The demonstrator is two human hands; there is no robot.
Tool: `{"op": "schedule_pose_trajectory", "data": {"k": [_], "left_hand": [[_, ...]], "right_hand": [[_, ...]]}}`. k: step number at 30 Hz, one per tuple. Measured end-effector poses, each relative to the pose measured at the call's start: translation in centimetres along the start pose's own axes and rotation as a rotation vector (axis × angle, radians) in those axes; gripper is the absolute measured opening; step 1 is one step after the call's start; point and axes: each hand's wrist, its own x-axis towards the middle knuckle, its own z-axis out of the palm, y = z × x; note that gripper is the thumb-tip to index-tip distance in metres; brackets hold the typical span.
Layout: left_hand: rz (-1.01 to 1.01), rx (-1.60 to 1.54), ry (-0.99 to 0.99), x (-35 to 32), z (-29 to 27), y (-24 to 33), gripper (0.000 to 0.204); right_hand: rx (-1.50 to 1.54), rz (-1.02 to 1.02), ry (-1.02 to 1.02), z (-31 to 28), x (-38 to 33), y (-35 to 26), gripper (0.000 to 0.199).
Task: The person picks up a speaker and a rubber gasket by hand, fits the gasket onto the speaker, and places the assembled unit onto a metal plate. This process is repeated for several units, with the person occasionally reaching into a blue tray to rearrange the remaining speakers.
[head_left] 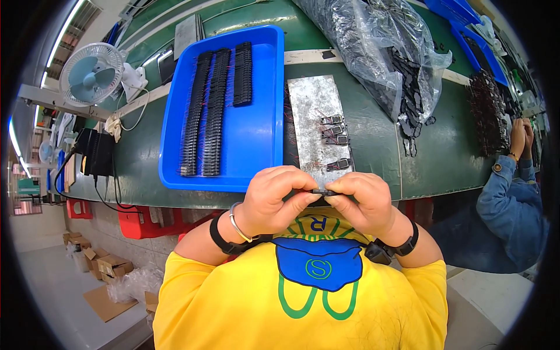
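Close to my chest, at the table's front edge, my left hand point(279, 195) and my right hand point(366, 199) pinch a small black part point(322, 192) between thumbs and forefingers. Most of that part is hidden by my fingertips. Just beyond lies a grey metal plate point(312, 102), carrying several small black rectangular parts with thin wires point(335, 130) along its right side. To the left of the plate is a blue tray point(256, 146) with long rows of similar black parts point(214, 116) packed side by side.
A clear plastic bag point(373, 52) of black pieces spills onto the green table point(431, 169) at back right. A fan point(92, 73) and a black adapter box point(98, 151) stand left. At far right, a co-worker's hands point(521, 139) are beside a heap of wired parts point(487, 114). Red stools point(146, 221) sit below.
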Motion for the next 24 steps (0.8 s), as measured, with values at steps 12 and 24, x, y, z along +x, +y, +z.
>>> {"op": "schedule_pose_trajectory", "data": {"k": [12,24], "left_hand": [[0.003,0.012,-0.032,-0.7,-0.7,0.0,0.022],[0.171,0.505,-0.206,0.6,-2.8,1.7,0.023]], "right_hand": [[-0.035,0.07,-0.059,-0.3,0.5,-0.8,0.018],[-0.17,-0.033,-0.04,1.2,1.0,-1.3,0.02]]}}
